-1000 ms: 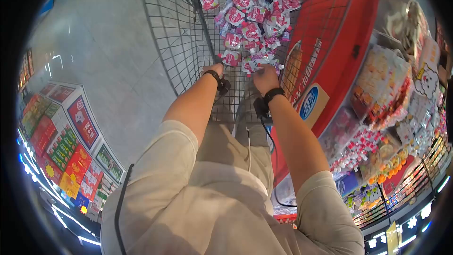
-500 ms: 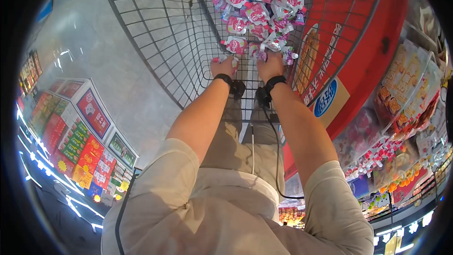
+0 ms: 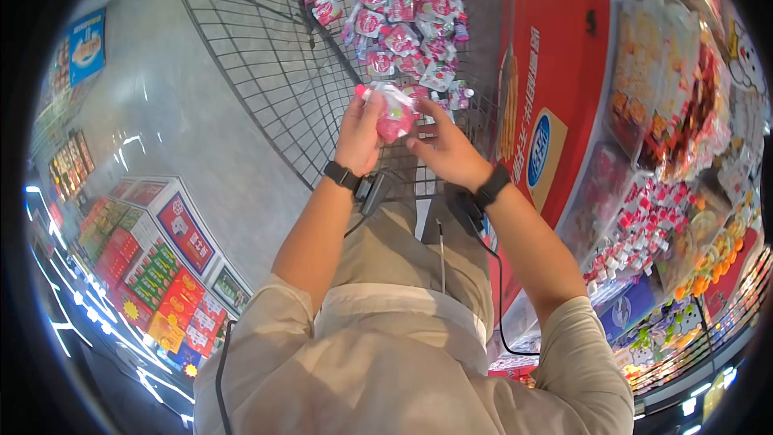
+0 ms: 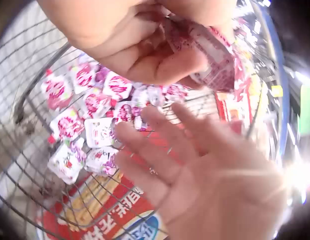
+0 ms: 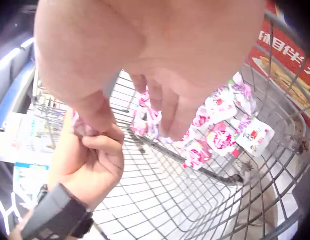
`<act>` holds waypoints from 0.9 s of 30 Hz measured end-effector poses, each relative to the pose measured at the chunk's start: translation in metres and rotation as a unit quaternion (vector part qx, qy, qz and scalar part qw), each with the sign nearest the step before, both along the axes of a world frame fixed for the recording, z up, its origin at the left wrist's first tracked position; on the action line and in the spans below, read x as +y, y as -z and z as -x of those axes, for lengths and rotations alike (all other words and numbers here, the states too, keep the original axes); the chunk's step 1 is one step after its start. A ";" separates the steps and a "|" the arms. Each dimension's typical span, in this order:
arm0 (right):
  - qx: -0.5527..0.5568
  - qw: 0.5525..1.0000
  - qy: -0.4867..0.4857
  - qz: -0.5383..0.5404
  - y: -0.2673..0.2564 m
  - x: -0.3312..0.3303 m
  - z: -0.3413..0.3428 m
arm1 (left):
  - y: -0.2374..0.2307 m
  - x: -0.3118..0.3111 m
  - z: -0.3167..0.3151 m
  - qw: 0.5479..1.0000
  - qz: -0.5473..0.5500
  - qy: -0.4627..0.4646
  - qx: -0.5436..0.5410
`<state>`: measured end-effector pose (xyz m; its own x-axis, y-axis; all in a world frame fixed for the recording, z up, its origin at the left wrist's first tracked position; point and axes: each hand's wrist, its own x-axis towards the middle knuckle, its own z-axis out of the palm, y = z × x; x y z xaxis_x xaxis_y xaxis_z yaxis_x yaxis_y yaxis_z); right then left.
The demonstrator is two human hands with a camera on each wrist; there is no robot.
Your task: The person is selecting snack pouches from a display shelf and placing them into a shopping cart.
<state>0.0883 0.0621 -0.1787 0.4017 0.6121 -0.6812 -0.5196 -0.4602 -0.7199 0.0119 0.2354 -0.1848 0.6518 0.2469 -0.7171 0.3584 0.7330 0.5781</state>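
My left hand (image 3: 358, 138) pinches a pink-and-white spouted pouch (image 3: 394, 118) above the near end of a wire shopping cart (image 3: 270, 72). In the left wrist view the fingers of that hand curl round the pouch (image 4: 215, 62), partly covering it. Just to the right, my right hand (image 3: 455, 153) has its fingers spread, with the fingertips close to the pouch's side. The left wrist view shows this right hand (image 4: 210, 175) with nothing in its palm. Beyond both hands, a heap of similar pouches (image 3: 403, 8) lies in the cart.
A red display bin (image 3: 555, 24) with a printed panel runs along the cart's right side. Bagged snacks (image 3: 652, 105) hang or sit beyond it. On the left stand stacked colourful boxes (image 3: 153, 274) beside the grey floor (image 3: 153, 121). A cable (image 3: 501, 306) hangs by the right arm.
Both hands have come up from low in the cart toward the body. The left hand now holds a pouch up in plain sight; the right hand has come away from the heap with fingers spread.
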 end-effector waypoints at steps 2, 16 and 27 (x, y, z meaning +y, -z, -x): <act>-0.012 0.984 0.075 -0.158 -0.033 -0.017 -0.003 | -0.029 -0.020 -0.011 0.995 -0.052 0.072 -0.034; -0.089 0.989 0.079 -0.083 0.039 0.033 0.019 | -0.036 -0.005 0.064 0.986 0.096 -0.107 0.079; -0.347 0.868 0.040 0.352 0.163 0.109 -0.087 | -0.049 0.066 0.119 0.986 0.016 -0.160 0.030</act>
<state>0.1752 0.1713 -0.3415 0.8874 0.0933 -0.4515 -0.1236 -0.8953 -0.4279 -0.1075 0.3010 -0.1355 0.4994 0.4100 -0.7632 0.1387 0.8317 0.5376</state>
